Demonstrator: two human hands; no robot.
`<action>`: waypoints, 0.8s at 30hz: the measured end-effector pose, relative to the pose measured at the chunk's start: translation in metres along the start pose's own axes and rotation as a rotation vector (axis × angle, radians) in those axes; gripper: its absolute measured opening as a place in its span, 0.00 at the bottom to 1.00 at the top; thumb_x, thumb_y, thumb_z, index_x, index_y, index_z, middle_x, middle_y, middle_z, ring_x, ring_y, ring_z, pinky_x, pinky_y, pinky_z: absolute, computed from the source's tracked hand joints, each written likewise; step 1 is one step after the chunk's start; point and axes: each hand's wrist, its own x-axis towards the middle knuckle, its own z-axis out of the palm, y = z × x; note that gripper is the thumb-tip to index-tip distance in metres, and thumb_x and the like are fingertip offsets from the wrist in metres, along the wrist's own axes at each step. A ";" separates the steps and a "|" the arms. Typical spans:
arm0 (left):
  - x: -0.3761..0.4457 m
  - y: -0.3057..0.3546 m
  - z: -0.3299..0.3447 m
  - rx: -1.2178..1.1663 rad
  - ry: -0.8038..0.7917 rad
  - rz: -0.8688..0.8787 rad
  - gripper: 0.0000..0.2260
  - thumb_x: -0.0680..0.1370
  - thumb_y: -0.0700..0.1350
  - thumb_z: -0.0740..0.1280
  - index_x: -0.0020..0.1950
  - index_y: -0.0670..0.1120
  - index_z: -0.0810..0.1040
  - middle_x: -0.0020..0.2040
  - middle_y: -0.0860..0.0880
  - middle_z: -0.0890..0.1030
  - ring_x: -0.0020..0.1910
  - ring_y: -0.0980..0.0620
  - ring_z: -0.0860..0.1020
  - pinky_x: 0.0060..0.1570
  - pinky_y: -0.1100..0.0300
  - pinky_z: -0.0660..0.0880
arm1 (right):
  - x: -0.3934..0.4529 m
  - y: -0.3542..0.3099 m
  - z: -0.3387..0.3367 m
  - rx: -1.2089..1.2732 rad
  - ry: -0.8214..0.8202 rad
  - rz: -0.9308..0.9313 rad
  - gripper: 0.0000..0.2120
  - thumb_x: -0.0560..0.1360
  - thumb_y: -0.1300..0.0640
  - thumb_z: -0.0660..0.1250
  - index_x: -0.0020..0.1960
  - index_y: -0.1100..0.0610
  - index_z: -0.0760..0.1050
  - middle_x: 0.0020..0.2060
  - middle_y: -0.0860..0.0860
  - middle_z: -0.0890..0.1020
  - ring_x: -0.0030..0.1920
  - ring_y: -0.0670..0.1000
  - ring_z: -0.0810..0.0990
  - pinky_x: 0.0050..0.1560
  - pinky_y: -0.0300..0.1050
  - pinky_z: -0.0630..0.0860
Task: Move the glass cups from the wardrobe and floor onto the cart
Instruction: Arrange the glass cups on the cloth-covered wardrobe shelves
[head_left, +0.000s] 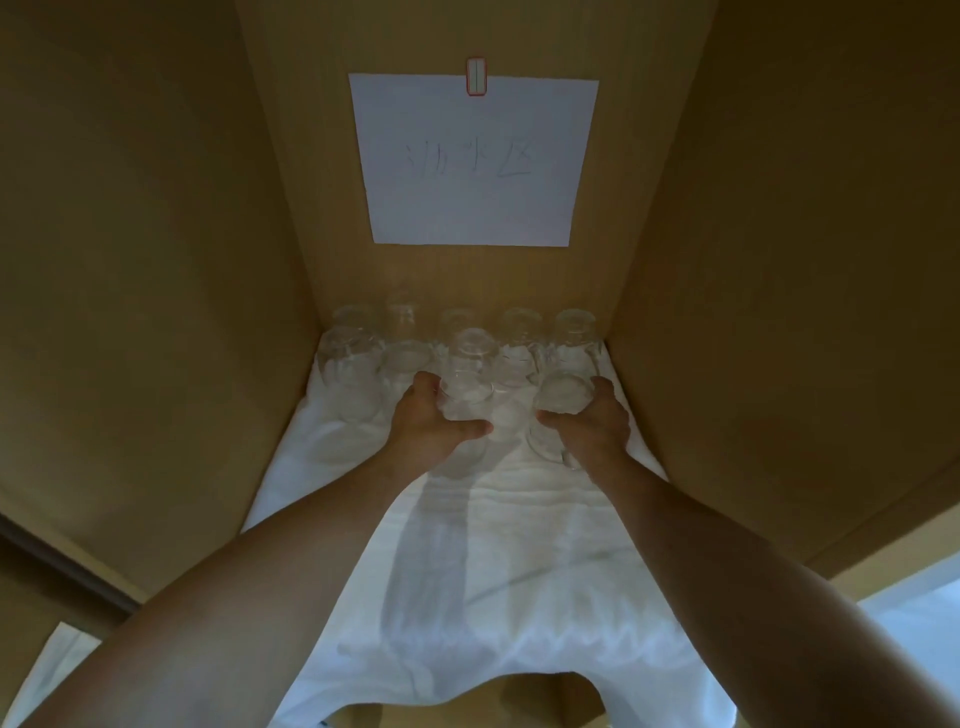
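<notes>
I am at the pick-up step: my left hand and right hand each curl around one glass cup on the wardrobe shelf, so next I must lift both straight up, clear of the far cups.

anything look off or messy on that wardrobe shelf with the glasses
Nothing broken or spilled. The white cloth under the glass cups is wrinkled and hangs unevenly over the shelf's front edge. The cups stand upside down, rims on the cloth.

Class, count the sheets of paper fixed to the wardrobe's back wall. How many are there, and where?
1. A white sheet of paper hangs centred on the back wall, above the row of glass cups.
</notes>
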 end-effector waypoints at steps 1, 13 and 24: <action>0.000 0.000 0.000 -0.002 0.003 0.002 0.34 0.59 0.54 0.85 0.55 0.51 0.69 0.50 0.55 0.76 0.46 0.54 0.77 0.44 0.61 0.73 | 0.001 -0.001 0.001 0.044 -0.026 -0.013 0.48 0.64 0.45 0.84 0.76 0.52 0.64 0.67 0.54 0.77 0.66 0.57 0.76 0.57 0.44 0.74; -0.007 0.008 -0.005 -0.025 -0.002 -0.006 0.33 0.62 0.49 0.85 0.59 0.47 0.71 0.55 0.51 0.77 0.55 0.48 0.79 0.57 0.48 0.79 | 0.019 -0.023 0.031 0.043 -0.089 -0.071 0.47 0.65 0.48 0.83 0.78 0.52 0.64 0.68 0.54 0.77 0.68 0.57 0.75 0.62 0.46 0.73; -0.005 0.004 -0.004 -0.050 0.015 -0.011 0.32 0.61 0.48 0.86 0.55 0.50 0.71 0.53 0.52 0.77 0.51 0.50 0.78 0.55 0.49 0.79 | 0.029 -0.031 0.037 0.024 -0.133 -0.109 0.48 0.65 0.48 0.83 0.78 0.53 0.63 0.71 0.54 0.75 0.70 0.57 0.74 0.69 0.51 0.72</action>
